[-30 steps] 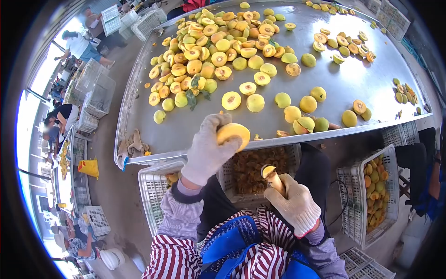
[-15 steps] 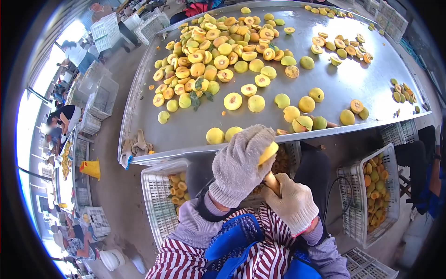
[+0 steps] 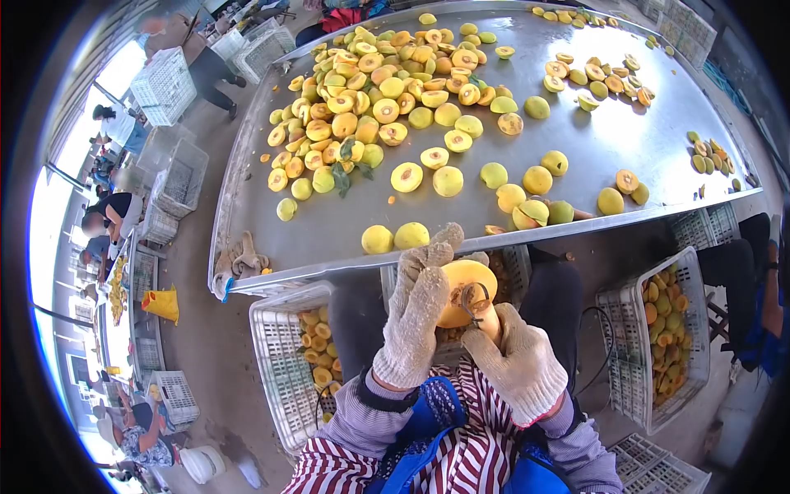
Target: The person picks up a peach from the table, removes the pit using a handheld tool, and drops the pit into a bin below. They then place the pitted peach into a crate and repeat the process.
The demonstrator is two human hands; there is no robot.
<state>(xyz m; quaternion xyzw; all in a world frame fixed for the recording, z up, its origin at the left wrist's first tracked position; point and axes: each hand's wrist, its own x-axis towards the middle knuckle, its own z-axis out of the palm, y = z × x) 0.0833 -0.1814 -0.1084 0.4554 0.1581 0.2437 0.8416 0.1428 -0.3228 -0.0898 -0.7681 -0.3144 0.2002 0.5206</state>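
My left hand (image 3: pixel 418 309), in a grey knit glove, grips a halved yellow peach (image 3: pixel 462 288) with the cut face turned toward me. My right hand (image 3: pixel 517 362), also gloved, holds a small pitting tool (image 3: pixel 477 306) whose metal loop is pressed into the peach's centre. Both hands are over my lap, just below the front edge of the steel table (image 3: pixel 329 239). Two whole yellow peaches (image 3: pixel 393 238) lie on the table right above my left hand.
A big pile of whole and halved peaches (image 3: pixel 378 90) covers the table's far left. White crates stand below: one with peaches (image 3: pixel 284 354) at left, one with pits (image 3: pixel 510 272) behind my hands, another (image 3: pixel 658 337) at right. People work on the floor at left.
My left hand dropped from the table edge to my lap with a peach half and turned its cut face up. The tool in my right hand has moved into the fruit.
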